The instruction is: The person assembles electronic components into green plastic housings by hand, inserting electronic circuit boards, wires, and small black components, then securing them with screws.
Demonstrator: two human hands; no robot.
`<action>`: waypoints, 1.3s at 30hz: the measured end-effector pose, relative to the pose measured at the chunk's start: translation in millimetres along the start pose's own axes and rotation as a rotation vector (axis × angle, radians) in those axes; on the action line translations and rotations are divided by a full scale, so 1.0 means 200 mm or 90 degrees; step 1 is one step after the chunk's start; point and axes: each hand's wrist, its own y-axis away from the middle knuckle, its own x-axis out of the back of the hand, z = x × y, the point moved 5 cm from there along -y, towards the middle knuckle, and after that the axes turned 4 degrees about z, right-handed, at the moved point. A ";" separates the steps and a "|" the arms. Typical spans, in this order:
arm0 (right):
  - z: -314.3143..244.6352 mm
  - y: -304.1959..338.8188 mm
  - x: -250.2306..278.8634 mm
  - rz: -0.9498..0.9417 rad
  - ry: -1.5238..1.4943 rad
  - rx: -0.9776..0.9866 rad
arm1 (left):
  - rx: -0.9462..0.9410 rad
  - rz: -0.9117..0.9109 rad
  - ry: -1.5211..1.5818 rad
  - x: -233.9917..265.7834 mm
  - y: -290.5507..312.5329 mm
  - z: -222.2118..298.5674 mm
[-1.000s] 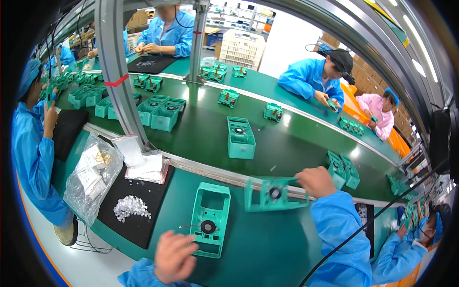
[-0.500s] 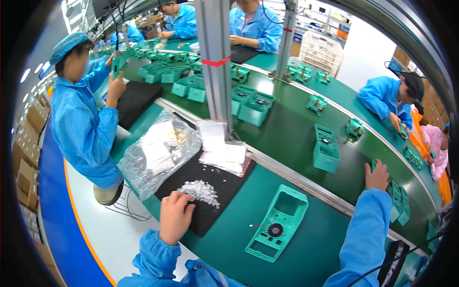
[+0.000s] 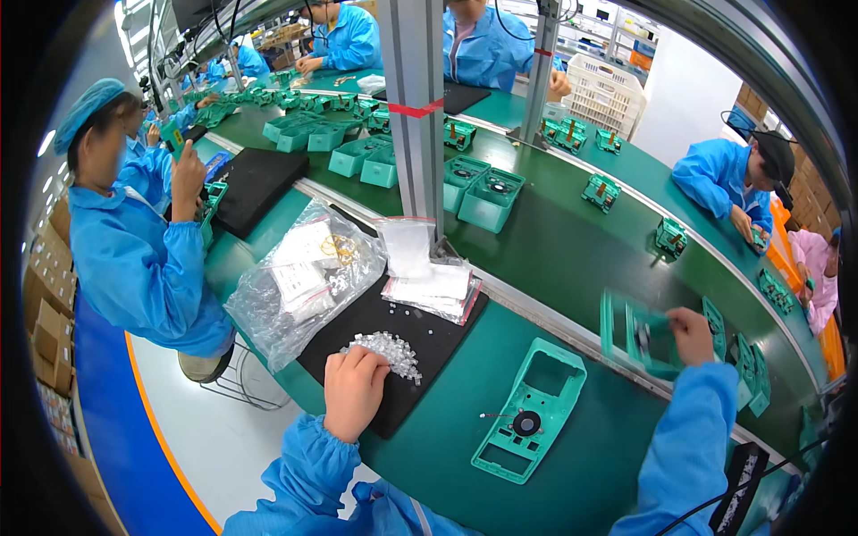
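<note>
My left hand [image 3: 354, 393] rests at the near edge of a pile of small clear pieces [image 3: 393, 351] on a black mat [image 3: 393, 415]. Its fingers are curled together into the pile, and whatever they pinch is hidden. Out to the right, my right hand [image 3: 693, 338] grips the end of a green plastic housing [image 3: 611, 332], which is smeared by motion and tilted above the belt's near rail. A dark round fan shows in it. Between my hands, another green housing [image 3: 547, 393] lies on the bench with a black fan [image 3: 527, 423] and a thin lead.
A clear plastic bag [image 3: 259, 313] and white packets [image 3: 429, 286] lie beyond the mat. A metal post [image 3: 416, 161] rises behind them. Green housings [image 3: 492, 201] and small assemblies [image 3: 601, 192] sit on the belt. Co-workers in blue sit around, one [image 3: 134, 259] close on the left.
My right hand has shifted slightly left and now has a housing in it; the fan housing on the belt has left its spot. My left hand stays at the pile.
</note>
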 end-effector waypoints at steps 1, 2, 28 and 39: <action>-0.04 0.06 0.06 -0.036 -0.003 0.052 | -0.006 0.001 -0.008 0.01 -0.01 0.01; -0.19 0.13 0.10 -0.093 0.044 0.175 | -0.009 -0.004 -0.001 0.01 -0.02 0.02; -0.87 1.19 0.23 -0.001 0.037 0.497 | 0.659 -0.968 1.158 -0.04 0.66 1.16; -0.84 1.15 0.17 -0.080 0.070 0.433 | 0.473 -0.875 1.029 -0.15 0.68 1.08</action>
